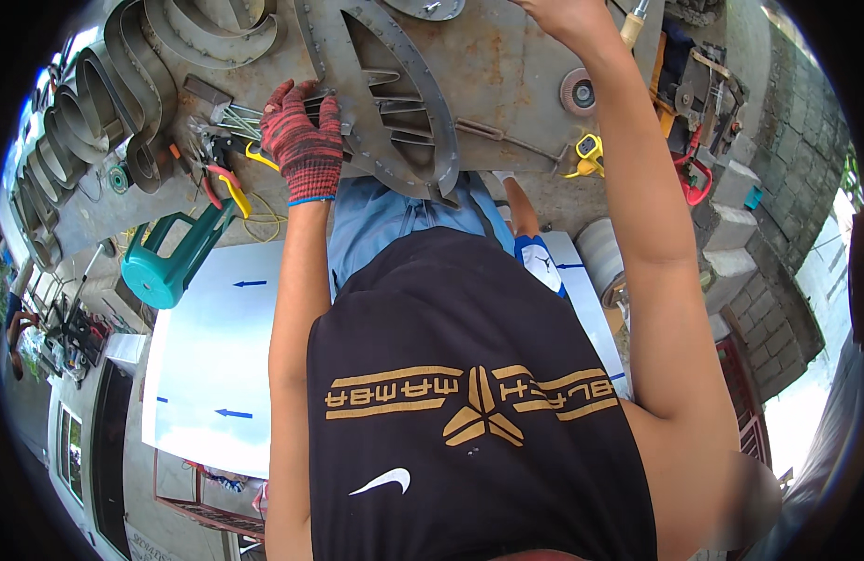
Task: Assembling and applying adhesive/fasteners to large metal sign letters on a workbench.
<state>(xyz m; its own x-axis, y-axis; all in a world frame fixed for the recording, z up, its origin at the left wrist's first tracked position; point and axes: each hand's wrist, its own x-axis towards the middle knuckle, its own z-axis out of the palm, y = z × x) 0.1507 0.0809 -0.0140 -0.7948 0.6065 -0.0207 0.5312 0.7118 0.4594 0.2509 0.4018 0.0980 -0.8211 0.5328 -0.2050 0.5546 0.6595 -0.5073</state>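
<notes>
My left hand [304, 136], in a red and black knitted glove, rests over the workbench with its fingers spread and bent downward. Beneath and beside it lie several thin metal rods [240, 122]. Just right of the glove is a large curved sheet-metal shape [437, 122] with raised edges and thin cross strips. What the fingertips touch is partly hidden. At the top edge my bare right hand [565, 17] reaches forward; the frame cuts off its fingers. Near the right forearm lie a round abrasive disc [578, 92] and a yellow-handled tool [589, 155].
Bent metal strip shapes [123, 93] crowd the bench's left side. Red and yellow-handled pliers [228, 187] lie at the near edge, above a green plastic stool [156, 266]. A long metal rod tool [507, 138] lies across the bench. White sheets [217, 346] with blue arrows are below.
</notes>
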